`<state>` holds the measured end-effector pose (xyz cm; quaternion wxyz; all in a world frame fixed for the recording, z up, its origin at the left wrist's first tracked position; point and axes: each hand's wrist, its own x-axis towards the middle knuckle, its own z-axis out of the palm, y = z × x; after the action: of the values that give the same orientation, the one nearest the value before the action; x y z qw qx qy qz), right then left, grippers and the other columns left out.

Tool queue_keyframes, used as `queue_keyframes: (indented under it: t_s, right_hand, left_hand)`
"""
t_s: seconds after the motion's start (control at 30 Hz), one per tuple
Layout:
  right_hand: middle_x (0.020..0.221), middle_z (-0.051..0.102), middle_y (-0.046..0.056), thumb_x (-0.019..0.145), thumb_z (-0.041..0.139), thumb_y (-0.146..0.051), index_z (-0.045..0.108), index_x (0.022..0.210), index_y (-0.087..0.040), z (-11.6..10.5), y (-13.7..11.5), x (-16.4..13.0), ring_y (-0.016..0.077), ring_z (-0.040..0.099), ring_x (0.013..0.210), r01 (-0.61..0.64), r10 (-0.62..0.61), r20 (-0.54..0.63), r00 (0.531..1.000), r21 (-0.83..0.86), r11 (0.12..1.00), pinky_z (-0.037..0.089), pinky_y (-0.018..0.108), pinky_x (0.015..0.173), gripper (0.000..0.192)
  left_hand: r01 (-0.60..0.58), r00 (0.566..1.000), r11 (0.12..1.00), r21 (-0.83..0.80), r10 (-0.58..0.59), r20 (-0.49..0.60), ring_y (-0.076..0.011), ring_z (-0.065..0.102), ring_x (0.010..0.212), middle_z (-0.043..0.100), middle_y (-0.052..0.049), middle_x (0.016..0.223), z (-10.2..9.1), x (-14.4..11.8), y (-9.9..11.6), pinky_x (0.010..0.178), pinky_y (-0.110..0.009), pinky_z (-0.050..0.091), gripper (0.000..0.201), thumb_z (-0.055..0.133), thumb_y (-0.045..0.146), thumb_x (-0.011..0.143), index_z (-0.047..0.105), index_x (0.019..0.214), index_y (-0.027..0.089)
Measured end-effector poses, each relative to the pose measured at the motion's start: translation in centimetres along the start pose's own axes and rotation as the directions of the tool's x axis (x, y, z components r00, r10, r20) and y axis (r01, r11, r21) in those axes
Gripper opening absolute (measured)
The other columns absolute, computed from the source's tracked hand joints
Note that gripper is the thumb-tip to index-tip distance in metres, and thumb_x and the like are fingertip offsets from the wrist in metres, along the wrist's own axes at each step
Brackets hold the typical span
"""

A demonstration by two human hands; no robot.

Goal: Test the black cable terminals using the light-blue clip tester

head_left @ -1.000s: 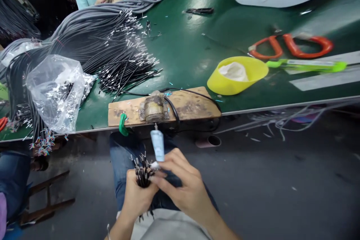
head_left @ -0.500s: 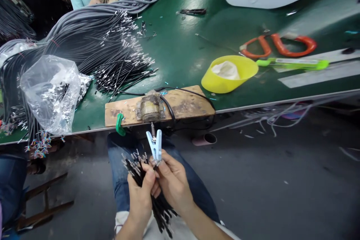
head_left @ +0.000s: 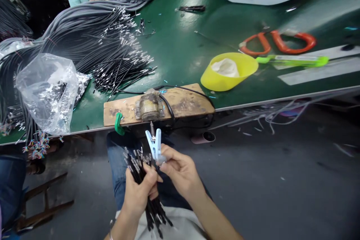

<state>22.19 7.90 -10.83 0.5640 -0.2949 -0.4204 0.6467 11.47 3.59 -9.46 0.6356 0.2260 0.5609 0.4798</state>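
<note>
A bundle of thin black wires with bare metal tips is gripped in the closed left hand, low at six o'clock above the lap, the tips fanned toward eleven o'clock. A pale blue plastic spring clip is pinched at its base by the fingers of the right hand, its prongs spread open and pointed toward twelve o'clock, just beside the wire tips. Directly at twelve o'clock of the clip, a worn wooden board with a metal fixture is seen on the edge of the green table. A yellow plastic scoop is seen at two o'clock, a clear plastic bag at ten o'clock.
</note>
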Motion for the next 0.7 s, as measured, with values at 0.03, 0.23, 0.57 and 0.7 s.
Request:
queue_keyframes:
  t_s: [0.03, 0.23, 0.57, 0.7]
  right_hand:
    - [0.06, 0.048, 0.0, 0.075, 0.065, -0.037, 0.061, 0.065, -0.018, 0.3, 0.1, -0.1, 0.0121, 0.044, 0.056, -0.094, 0.096, -0.014, 0.995, 0.099, 0.991, 0.035, 0.024, 0.051, 0.022]
    - [0.061, 0.045, -0.002, 0.079, 0.059, -0.034, 0.054, 0.065, -0.019, 1.8, 0.4, -1.0, 0.0116, 0.042, 0.055, -0.083, 0.091, -0.169, 0.981, 0.052, 0.995, 0.035, 0.024, 0.05, 0.021]
    - [0.07, 0.054, 0.002, 0.081, 0.056, -0.024, 0.061, 0.075, -0.02, 0.0, 0.4, 0.1, 0.0152, 0.05, 0.066, 0.099, -0.106, -0.032, 0.994, -0.175, 0.98, 0.041, 0.027, 0.06, 0.008]
    - [0.067, 0.06, 0.002, 0.063, 0.072, -0.046, 0.068, 0.073, -0.016, -0.9, -1.1, 1.6, 0.0136, 0.053, 0.063, -0.492, 0.438, 0.284, 0.853, 0.156, 0.857, 0.041, 0.025, 0.061, 0.032]
  left_hand:
    - [-0.029, 0.999, 1.0, 0.008, 0.029, -0.016, -0.0035, 0.036, 0.033, 0.053, 0.002, 0.051, 0.0, 0.0, 0.0, 0.032, -0.018, 0.033, 0.034, 0.074, 0.044, 0.06, 0.055, 0.059, 0.015]
    - [-0.264, 0.955, 0.95, 0.167, 0.281, -0.091, -0.0193, 0.062, 0.067, 0.063, -0.003, 0.067, 0.4, -0.1, 0.2, 0.069, -0.033, 0.053, 0.016, 0.076, 0.026, 0.061, 0.062, 0.062, 0.019]
    - [-0.209, 0.97, 0.935, 0.286, 0.235, -0.058, -0.0167, 0.055, 0.051, 0.058, -0.003, 0.054, -0.4, 0.2, 0.7, 0.051, -0.031, 0.05, 0.019, 0.071, 0.035, 0.066, 0.066, 0.06, 0.017]
    - [-0.341, 0.924, 0.882, 0.325, 0.378, -0.057, -0.0191, 0.057, 0.056, 0.061, -0.004, 0.058, 0.0, 0.5, 1.4, 0.058, -0.034, 0.05, 0.014, 0.074, 0.032, 0.062, 0.069, 0.058, 0.019]
